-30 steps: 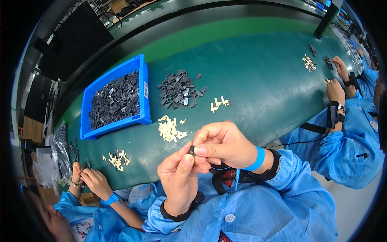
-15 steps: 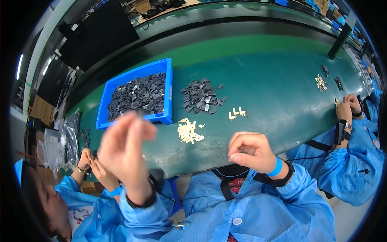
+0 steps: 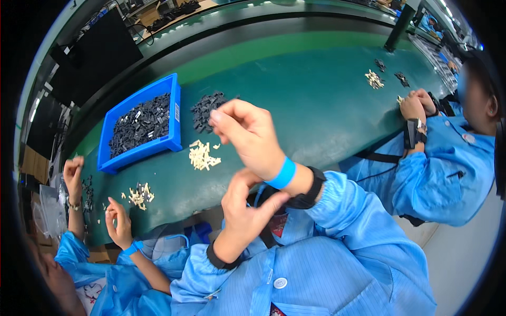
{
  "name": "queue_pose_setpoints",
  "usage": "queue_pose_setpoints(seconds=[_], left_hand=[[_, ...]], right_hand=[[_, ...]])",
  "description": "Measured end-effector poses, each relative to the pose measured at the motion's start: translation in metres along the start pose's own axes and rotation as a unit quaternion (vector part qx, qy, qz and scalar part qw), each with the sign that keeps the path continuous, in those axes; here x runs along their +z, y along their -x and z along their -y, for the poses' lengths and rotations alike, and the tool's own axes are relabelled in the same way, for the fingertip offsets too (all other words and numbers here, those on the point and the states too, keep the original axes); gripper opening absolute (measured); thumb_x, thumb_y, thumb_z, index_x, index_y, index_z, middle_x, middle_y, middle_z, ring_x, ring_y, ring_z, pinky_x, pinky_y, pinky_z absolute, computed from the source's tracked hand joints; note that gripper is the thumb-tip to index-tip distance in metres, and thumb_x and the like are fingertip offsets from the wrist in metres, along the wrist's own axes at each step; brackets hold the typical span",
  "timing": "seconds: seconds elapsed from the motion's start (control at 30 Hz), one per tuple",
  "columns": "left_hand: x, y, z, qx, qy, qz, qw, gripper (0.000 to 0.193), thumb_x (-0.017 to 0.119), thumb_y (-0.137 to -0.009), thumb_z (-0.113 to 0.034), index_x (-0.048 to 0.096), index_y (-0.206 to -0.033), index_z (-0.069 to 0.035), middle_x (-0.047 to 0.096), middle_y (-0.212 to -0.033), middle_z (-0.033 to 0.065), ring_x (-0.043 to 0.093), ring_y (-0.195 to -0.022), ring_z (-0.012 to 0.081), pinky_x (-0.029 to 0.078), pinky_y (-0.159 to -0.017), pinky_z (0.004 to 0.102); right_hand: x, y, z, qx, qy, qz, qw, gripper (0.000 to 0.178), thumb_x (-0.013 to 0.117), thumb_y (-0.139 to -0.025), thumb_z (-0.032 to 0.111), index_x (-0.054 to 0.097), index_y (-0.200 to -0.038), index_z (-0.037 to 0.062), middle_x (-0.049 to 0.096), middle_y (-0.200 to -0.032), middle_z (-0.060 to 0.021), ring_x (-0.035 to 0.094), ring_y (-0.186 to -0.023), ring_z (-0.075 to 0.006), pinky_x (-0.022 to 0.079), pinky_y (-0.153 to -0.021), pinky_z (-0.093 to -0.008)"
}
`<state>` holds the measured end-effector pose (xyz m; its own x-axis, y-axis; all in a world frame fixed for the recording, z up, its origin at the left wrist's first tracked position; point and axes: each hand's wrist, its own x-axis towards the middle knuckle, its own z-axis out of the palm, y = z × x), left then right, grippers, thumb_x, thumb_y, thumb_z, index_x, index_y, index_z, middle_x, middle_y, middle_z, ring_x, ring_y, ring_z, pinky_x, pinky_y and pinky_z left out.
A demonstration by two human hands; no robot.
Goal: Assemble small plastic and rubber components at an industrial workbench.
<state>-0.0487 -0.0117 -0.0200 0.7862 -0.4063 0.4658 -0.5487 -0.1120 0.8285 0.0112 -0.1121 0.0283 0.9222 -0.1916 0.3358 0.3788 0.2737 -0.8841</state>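
My right hand (image 3: 250,137), with a blue wristband, reaches over the green table beside the pile of small dark flat pieces (image 3: 206,113). Its thumb and forefinger are closed together near that pile's edge; what they hold, if anything, is hidden. Lower down, my left hand (image 3: 242,216) is held up just under my right wrist, which overlaps its fingers. Thumb and fingers are apart there, and I see nothing between them. A heap of small cream pieces (image 3: 203,156) lies left of my right hand.
A blue bin (image 3: 175,118) full of dark pieces stands at the left. Co-workers' hands are at left (image 3: 120,224) and at right (image 3: 416,104). Near them lie a mixed pile (image 3: 140,196) and a cream pile (image 3: 375,79).
My right hand has moved left and forward to the dark pile. My left hand has dropped back toward my body. The view has shifted, and the left co-worker's hands have parted.
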Motion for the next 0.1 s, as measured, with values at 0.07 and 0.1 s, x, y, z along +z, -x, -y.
queue_pose_setpoints(seconds=[0.07,0.1], left_hand=[[0.011,0.010,0.003,-0.044,0.119,-0.017,0.992,0.047,0.070,-0.071,-0.003,0.042,-0.107,0.000,0.054,-0.101,0.0094,0.055,-0.093,0.0163,0.044,-0.083,0.0280],[0.015,0.019,0.003,-0.065,0.125,-0.020,0.990,0.044,0.069,-0.073,-0.003,0.042,-0.108,0.000,0.053,-0.103,0.0089,0.054,-0.095,0.0168,0.043,-0.085,0.0277]], right_hand=[[0.003,0.002,-0.001,-0.039,0.053,-0.033,0.997,0.015,0.058,-0.083,0.016,0.058,-0.079,0.0019,0.056,-0.067,0.0000,0.049,-0.059,-0.0047,0.040,-0.054,-0.0182],[0.000,0.004,-0.006,-0.048,0.064,-0.052,0.995,0.015,0.059,-0.083,0.017,0.058,-0.079,0.0022,0.057,-0.067,-0.0006,0.050,-0.060,-0.0048,0.040,-0.054,-0.0179]])
